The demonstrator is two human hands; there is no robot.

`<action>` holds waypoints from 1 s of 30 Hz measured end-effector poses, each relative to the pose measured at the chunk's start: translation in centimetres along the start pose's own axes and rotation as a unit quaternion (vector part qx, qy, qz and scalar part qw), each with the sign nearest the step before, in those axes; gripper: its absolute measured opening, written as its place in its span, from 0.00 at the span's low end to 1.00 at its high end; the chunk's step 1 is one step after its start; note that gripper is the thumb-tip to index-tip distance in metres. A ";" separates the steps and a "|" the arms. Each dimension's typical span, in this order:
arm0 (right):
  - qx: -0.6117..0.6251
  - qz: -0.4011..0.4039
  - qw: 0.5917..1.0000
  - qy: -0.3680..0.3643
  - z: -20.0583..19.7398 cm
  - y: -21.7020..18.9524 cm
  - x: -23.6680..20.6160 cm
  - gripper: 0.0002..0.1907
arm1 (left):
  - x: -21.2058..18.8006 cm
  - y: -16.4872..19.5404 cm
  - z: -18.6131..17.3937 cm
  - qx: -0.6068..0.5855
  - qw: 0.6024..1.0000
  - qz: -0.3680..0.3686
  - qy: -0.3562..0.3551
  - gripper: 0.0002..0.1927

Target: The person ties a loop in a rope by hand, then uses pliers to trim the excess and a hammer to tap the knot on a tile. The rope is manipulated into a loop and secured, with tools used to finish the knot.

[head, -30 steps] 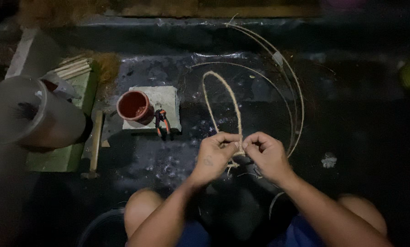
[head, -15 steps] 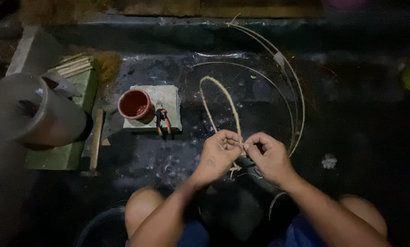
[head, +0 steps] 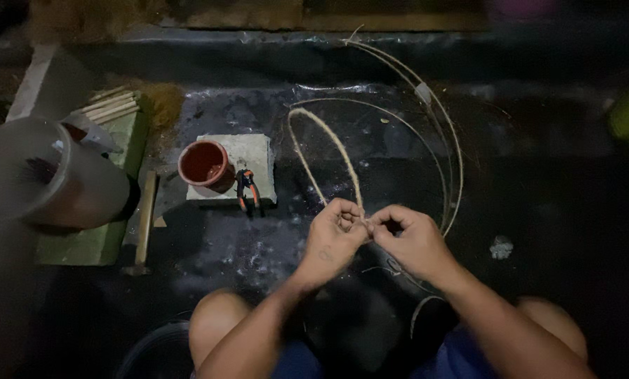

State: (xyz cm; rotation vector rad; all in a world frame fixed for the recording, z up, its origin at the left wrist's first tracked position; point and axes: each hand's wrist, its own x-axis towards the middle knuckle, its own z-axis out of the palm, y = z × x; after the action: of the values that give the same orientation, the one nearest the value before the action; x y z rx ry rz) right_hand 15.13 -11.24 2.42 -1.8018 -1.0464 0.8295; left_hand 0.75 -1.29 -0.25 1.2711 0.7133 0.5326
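Between both hands, pale fibrous rope (head: pixel 326 151) bends into a narrow loop.

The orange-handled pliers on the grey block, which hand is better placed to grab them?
Probably the left hand. The pliers lie on the grey block beside the red pot, up and to its left. The right hand sits farther off and would have to cross over. Both hands pinch the fibre loop.

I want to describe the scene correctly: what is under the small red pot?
The red pot stands on a pale stone block, beside orange-handled pliers. The block's surface directly beneath the pot is covered.
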 end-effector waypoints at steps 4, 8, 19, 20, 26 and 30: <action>0.008 0.046 0.999 0.004 0.1 0.3 0.2 0.06 | 0.1 -0.5 -0.3 -0.039 0.999 0.027 -0.021 0.10; 0.052 0.057 0.997 -0.009 0.1 1.0 0.2 0.06 | 0.3 -1.2 -0.6 -0.084 0.993 0.046 -0.066 0.12; 0.110 0.074 0.989 -0.061 -0.2 1.0 -0.3 0.06 | 0.8 -1.7 -1.4 -0.171 0.971 0.018 -0.166 0.10; 0.101 0.075 0.990 -0.059 -0.2 1.0 -0.3 0.05 | 0.8 -1.5 -1.5 -0.176 0.969 0.016 -0.170 0.10; 0.101 0.052 0.992 -0.052 -0.2 1.4 -0.4 0.05 | 0.4 -1.1 -1.6 -0.155 0.976 -0.005 -0.151 0.10; 0.133 0.082 0.987 -0.047 0.2 1.7 -0.3 0.05 | 0.4 -1.6 -0.7 -0.145 0.979 0.021 -0.141 0.08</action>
State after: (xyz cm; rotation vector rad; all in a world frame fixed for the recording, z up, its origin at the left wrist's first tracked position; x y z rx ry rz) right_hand 15.32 -11.93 0.81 -1.6478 -0.8082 1.1088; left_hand 0.45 -0.91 -2.01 1.0613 0.3565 0.4598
